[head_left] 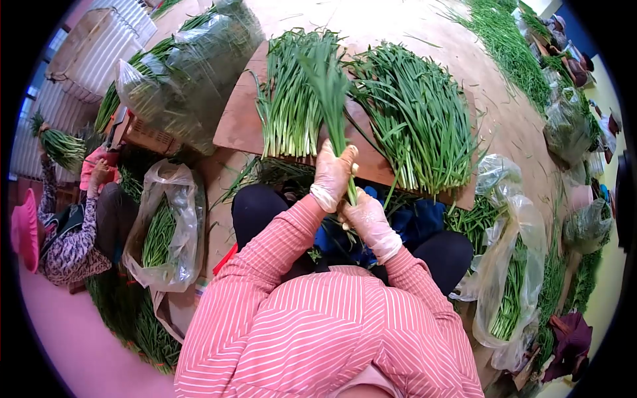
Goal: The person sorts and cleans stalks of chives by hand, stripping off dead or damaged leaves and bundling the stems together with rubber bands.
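A small bunch of green chives (334,109) stands out from my gloved left hand (334,174), whose fingers are wrapped round its pale stems. Just below, my gloved right hand (367,217) is closed on the lower stem ends of the same bunch. The leaves point away from me over a brown board (237,123). On that board, a pile of chives (288,99) lies on the left, its cut ends towards me. A wider pile of chives (421,123) covers the right side.
Left of my knees stands an open plastic bag (189,259) holding chives; another plastic bag (524,259) is on the right. A large wrapped bundle (192,79) lies at upper left. A person in a pink hat (25,229) sits left, holding up a bunch (63,146).
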`<state>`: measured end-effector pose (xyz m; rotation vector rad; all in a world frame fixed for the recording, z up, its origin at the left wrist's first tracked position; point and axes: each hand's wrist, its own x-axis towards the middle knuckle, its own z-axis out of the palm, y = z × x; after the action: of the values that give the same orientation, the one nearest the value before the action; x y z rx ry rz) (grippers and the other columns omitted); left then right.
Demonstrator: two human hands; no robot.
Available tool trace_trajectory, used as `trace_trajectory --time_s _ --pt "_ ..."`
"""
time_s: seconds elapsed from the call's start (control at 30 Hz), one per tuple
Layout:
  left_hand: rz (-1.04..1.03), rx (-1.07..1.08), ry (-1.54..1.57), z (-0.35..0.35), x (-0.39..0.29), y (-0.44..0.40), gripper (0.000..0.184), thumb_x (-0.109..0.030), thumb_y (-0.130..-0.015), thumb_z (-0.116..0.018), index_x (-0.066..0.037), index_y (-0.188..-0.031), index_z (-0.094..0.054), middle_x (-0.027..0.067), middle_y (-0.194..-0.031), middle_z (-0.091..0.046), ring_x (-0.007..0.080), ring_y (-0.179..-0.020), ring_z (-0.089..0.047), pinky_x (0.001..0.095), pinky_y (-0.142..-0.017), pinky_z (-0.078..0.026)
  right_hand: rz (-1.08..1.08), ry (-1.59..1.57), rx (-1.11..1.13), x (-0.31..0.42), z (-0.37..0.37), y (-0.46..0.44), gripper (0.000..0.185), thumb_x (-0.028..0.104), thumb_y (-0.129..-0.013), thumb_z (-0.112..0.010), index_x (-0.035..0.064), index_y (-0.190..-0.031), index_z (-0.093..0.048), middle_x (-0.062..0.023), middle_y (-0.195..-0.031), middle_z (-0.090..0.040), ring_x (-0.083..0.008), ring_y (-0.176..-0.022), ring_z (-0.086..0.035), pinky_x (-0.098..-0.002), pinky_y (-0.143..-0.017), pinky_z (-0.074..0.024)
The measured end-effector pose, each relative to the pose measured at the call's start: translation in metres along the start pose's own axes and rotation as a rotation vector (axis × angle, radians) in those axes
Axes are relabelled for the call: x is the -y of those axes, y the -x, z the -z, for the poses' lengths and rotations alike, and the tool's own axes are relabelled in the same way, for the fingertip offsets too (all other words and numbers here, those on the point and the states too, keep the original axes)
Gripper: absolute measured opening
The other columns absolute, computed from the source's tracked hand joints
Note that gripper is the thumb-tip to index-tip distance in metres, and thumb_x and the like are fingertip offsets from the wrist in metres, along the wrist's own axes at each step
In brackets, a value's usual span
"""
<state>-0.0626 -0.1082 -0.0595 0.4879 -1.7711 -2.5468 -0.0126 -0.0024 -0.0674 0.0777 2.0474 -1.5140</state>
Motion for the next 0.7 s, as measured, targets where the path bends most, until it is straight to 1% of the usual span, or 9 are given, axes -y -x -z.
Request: trace_trajectory --time_s 0.1,0.2,0.4,0.47,0.5,0.53,0.6,0.63,0.7 --pt "-0.159 -0.100 -0.120 0.023 -0.051 -0.019 0.025 -0.013 -0.087 -0.062 -0.005 -0.106 -0.049 -0.0006 -0.077 -0.052 0.0074 -0.056 -0.048 0.0209 -0.048 -0.043 -0.009 0.013 0.110 0.014 0.012 0.009 0.024 0.028 -0.088 -0.060 0.0058 -0.097 -0.059 -0.0024 -0.062 -0.058 -0.0102 -0.048 -0.054 -0.0242 -0.046 -0.0439" --pt "-0.247 -0.237 -0.240 0.079 -0.100 -0.060 0.027 -0.014 -0.087 -0.062 -0.004 -0.108 -0.049 0.0005 -0.079 -0.054 0.0076 -0.059 -0.050 0.0223 -0.049 -0.045 -0.012 0.023 0.020 0.003 0.025 0.018 0.022 0.025 -0.089 -0.059 0.0051 -0.098 -0.062 -0.0005 -0.059 -0.055 -0.0081 -0.047 -0.051 -0.0237 -0.045 -0.0426" --pt "-0.135 -0.217 -0.456 0.193 -0.088 -0.144 0.028 -0.006 -0.090 -0.055 -0.006 -0.116 -0.048 0.0015 -0.081 -0.056 0.0107 -0.064 -0.052 0.0250 -0.059 -0.047 -0.149 0.010 -0.091 -0.027 0.033 0.010 0.020 0.023 -0.090 -0.058 0.0053 -0.095 -0.064 -0.0011 -0.061 -0.058 -0.0078 -0.048 -0.052 -0.0236 -0.049 -0.0444" --pt "-0.219 -0.247 -0.731 0.204 -0.073 -0.162 0.037 -0.009 -0.090 -0.055 -0.006 -0.125 -0.048 0.0041 -0.091 -0.059 0.0162 -0.079 -0.055 0.0303 -0.074 -0.047 -0.133 0.064 -0.094 -0.033 0.032 0.003 0.020 0.024 -0.090 -0.058 0.0065 -0.095 -0.064 -0.0013 -0.061 -0.059 -0.0084 -0.050 -0.054 -0.0241 -0.049 -0.0453" --pt "-0.199 -0.216 -0.722 0.210 -0.064 -0.173 0.049 -0.020 -0.088 -0.060 -0.008 -0.132 -0.044 0.0096 -0.107 -0.060 0.0249 -0.096 -0.056 0.0368 -0.088 -0.044 -0.142 0.088 -0.085 -0.029 0.032 0.001 0.020 0.026 -0.090 -0.058 0.0073 -0.096 -0.064 -0.0024 -0.062 -0.060 -0.0101 -0.051 -0.056 -0.0254 -0.051 -0.0466" --pt "-0.191 -0.213 -0.722 0.216 -0.056 -0.184 0.049 -0.020 -0.088 -0.060 -0.008 -0.132 -0.044 0.0096 -0.107 -0.060 0.0249 -0.096 -0.056 0.0368 -0.088 -0.044 -0.151 0.087 -0.086 -0.025 0.032 -0.001 0.020 0.026 -0.090 -0.058 0.0073 -0.096 -0.064 -0.0024 -0.062 -0.060 -0.0101 -0.051 -0.056 -0.0254 -0.051 -0.0466" --pt "-0.260 -0.294 -1.180 0.204 -0.051 -0.187 0.059 -0.032 -0.084 -0.064 -0.007 -0.133 -0.043 0.0169 -0.119 -0.055 0.0310 -0.108 -0.053 0.0392 -0.095 -0.040 -0.083 0.249 -0.106 -0.018 0.034 -0.004 0.022 0.027 -0.090 -0.057 0.0073 -0.097 -0.064 -0.0035 -0.063 -0.061 -0.0117 -0.052 -0.058 -0.0268 -0.053 -0.0477" --pt "-0.339 -0.313 -1.245 0.199 -0.047 -0.186 0.066 -0.038 -0.083 -0.066 -0.002 -0.133 -0.042 0.0207 -0.133 -0.045 0.0315 -0.121 -0.045 0.0370 -0.102 -0.035 -0.092 0.249 -0.104 -0.015 0.035 -0.006 0.022 0.027 -0.090 -0.057 0.0073 -0.097 -0.064 -0.0035 -0.063 -0.061 -0.0117 -0.052 -0.058 -0.0268 -0.053 -0.0477" --pt "-0.364 -0.280 -1.229 0.200 -0.047 -0.184 0.070 -0.043 -0.082 -0.065 -0.004 -0.135 -0.041 0.0211 -0.135 -0.042 0.0337 -0.124 -0.042 0.0384 -0.103 -0.032 -0.076 0.250 -0.114 -0.012 0.036 -0.011 0.023 0.027 -0.090 -0.057 0.0082 -0.099 -0.064 -0.0044 -0.070 -0.063 -0.0132 -0.054 -0.059 -0.0274 -0.055 -0.0483"
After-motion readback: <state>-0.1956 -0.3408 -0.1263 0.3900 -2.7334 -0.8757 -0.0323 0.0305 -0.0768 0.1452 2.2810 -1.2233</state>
